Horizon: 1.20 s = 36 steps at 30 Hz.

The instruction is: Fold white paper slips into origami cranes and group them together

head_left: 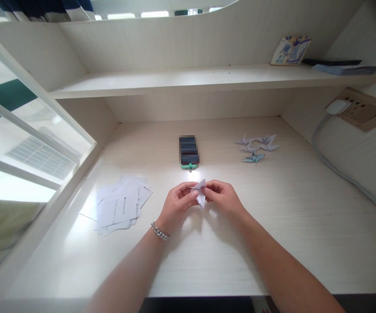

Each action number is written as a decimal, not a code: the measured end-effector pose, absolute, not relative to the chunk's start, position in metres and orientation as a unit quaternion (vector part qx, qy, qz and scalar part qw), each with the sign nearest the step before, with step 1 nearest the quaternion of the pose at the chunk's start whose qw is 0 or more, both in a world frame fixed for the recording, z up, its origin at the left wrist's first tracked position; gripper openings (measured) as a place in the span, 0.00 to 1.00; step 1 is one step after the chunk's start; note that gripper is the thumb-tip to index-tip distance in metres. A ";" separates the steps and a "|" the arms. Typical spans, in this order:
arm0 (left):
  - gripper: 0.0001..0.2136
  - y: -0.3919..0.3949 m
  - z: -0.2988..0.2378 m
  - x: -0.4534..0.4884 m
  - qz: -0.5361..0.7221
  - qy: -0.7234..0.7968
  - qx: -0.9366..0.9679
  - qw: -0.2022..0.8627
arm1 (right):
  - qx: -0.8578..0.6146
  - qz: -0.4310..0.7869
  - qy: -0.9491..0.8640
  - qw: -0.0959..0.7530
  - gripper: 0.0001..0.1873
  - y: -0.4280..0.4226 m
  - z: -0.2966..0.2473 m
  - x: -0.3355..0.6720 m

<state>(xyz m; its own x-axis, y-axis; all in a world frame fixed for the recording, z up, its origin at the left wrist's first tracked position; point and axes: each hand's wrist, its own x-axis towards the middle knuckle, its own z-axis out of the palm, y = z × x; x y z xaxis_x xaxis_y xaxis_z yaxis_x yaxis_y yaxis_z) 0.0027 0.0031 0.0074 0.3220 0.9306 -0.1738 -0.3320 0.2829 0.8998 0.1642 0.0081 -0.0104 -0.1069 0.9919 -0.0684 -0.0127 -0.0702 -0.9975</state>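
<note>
A small folded piece of white paper point(201, 195), pointed at its top and bottom, is held up between my two hands over the middle of the desk. My left hand point(180, 200) pinches its left side, the thumb on the near face. From the other side, my right hand point(222, 195) grips the right edge between thumb and fingers. Folded paper cranes point(266, 140), several white and one blue point(253, 158), rest in a cluster at the back right. To the left lies a loose pile of printed white paper sheets point(118, 208).
Beyond my hands lies a phone point(189, 150) with a green edge, its screen blurred. A shelf point(162, 80) spans the back, bearing a small box point(290, 50) and a flat stack of papers point(346, 69). A cable point(325, 161) runs from the wall socket point(364, 108) down the right side.
</note>
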 end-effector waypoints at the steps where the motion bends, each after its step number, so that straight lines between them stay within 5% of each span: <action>1: 0.15 0.003 0.008 0.002 0.446 0.362 0.379 0.726 | -0.485 0.549 -0.495 0.467 0.12 0.008 -0.011 0.165; 29: 0.14 0.004 -0.001 0.003 0.392 0.385 0.434 0.714 | -0.533 0.480 -0.533 0.450 0.06 0.006 -0.014 0.162; 36: 0.13 0.007 -0.003 0.002 0.408 0.378 0.427 0.713 | -0.471 0.577 -0.498 0.444 0.11 0.006 -0.007 0.167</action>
